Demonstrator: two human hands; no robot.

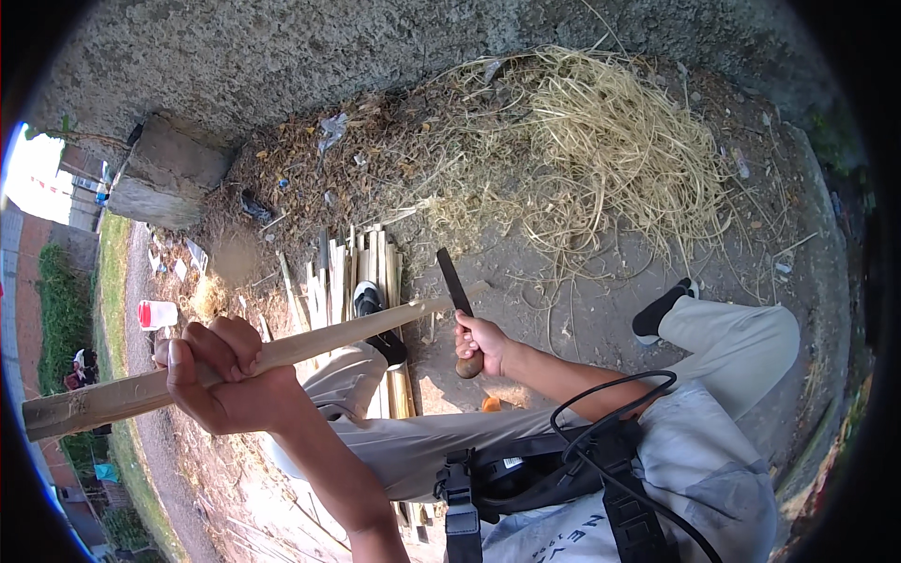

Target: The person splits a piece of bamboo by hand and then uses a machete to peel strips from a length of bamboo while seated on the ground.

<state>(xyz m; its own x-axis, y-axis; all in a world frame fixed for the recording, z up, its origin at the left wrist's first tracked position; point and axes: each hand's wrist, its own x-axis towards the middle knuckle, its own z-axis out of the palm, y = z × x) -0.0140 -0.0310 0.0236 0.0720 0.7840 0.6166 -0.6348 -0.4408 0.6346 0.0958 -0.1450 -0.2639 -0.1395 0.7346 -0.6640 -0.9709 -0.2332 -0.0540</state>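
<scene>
My left hand (221,380) is closed around a long pale bamboo slat (338,338). The slat slants across the view, its wide end at the far left and its narrow tip beyond my right hand. In my right hand (481,343) is a knife (453,280), gripped by its brown wooden handle with the dark blade pointing up and away. Its blade crosses the slat near the narrow tip; whether the two touch, I cannot tell. Beneath the slat lies a bundle of split bamboo strips (375,258) on the ground, beside my dark shoe.
A heap of thin tan shavings (624,141) lies at the far right, below a rough grey wall (375,47). Dry leaves and litter (328,141) cover the ground at far left, near a concrete block (169,174). A red-and-clear plastic container (158,314) stands left.
</scene>
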